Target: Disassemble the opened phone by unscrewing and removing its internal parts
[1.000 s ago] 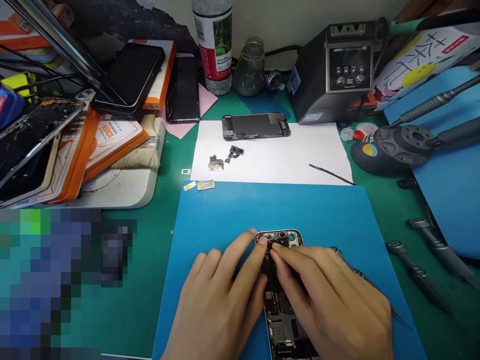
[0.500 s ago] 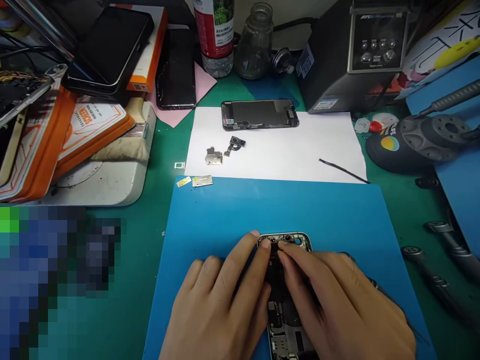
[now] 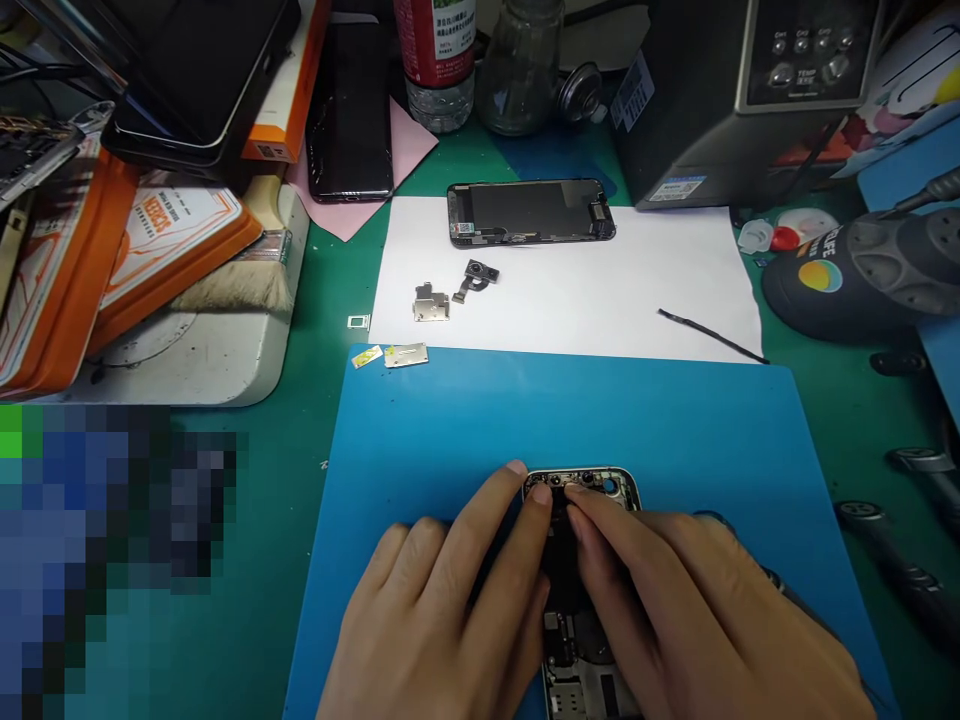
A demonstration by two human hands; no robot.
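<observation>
An opened phone housing (image 3: 577,630) lies on the blue mat (image 3: 450,420), its inner parts exposed and its top end facing away from me. My left hand (image 3: 450,600) grips the phone's upper left corner, one fingertip at the outer edge and another on the inside. Inside the top end, the thumb and index finger of my right hand (image 3: 697,600) are pinched close together. Whatever lies between them is too small or hidden to make out. A dark slim tool (image 3: 795,597) shows partly behind my right hand; whether the hand holds it I cannot tell.
A detached phone screen (image 3: 532,212), a camera module (image 3: 477,277) and a metal shield plate (image 3: 431,303) lie on white paper (image 3: 585,300). A SIM tray (image 3: 358,321) sits left. Behind stand a bottle (image 3: 440,60), a glass jar (image 3: 521,70) and a dark control box (image 3: 697,130).
The view has shifted and tilted slightly, so the back items appear higher and those on the right farther right. Both hands keep nearly the same pose on the phone.
</observation>
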